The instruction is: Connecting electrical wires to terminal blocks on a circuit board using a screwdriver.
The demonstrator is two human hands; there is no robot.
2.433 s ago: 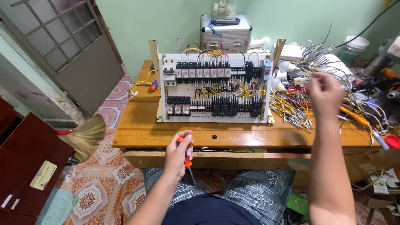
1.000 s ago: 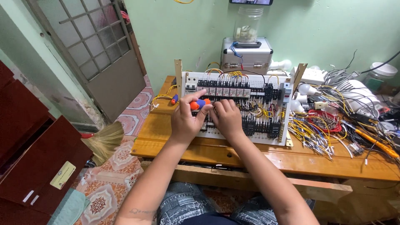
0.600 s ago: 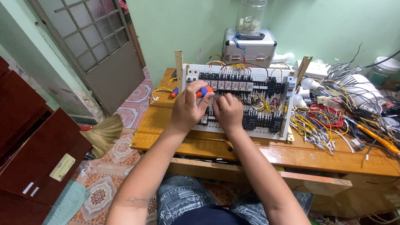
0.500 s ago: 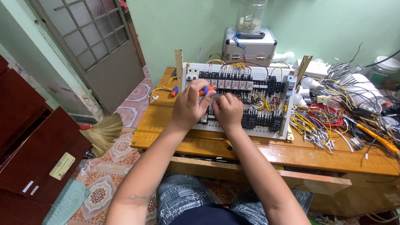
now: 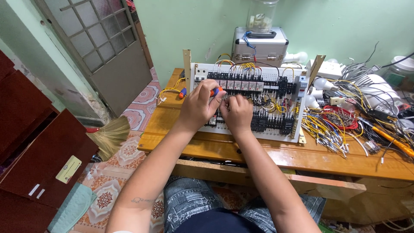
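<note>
A white wiring panel (image 5: 276, 129) with rows of black and grey relays and terminal blocks leans tilted on the wooden table (image 5: 224, 149). My left hand (image 5: 199, 107) grips a screwdriver with an orange and blue handle (image 5: 216, 91), its tip pointing into the panel's left half. My right hand (image 5: 237, 113) rests beside it on the panel, fingers pinched at a thin wire or terminal. What lies under both hands is hidden.
A heap of yellow, white and red wires (image 5: 332, 125) covers the table's right side, with white bulbs (image 5: 321, 84) beside it. A metal case (image 5: 260, 46) with a jar on top stands behind the panel. A broom (image 5: 108, 134) and red cabinet (image 5: 39, 159) are left.
My right hand came from the wire heap to the panel. My left hand rose from my lap with the screwdriver to the panel. In the last half second both hands hardly moved.
</note>
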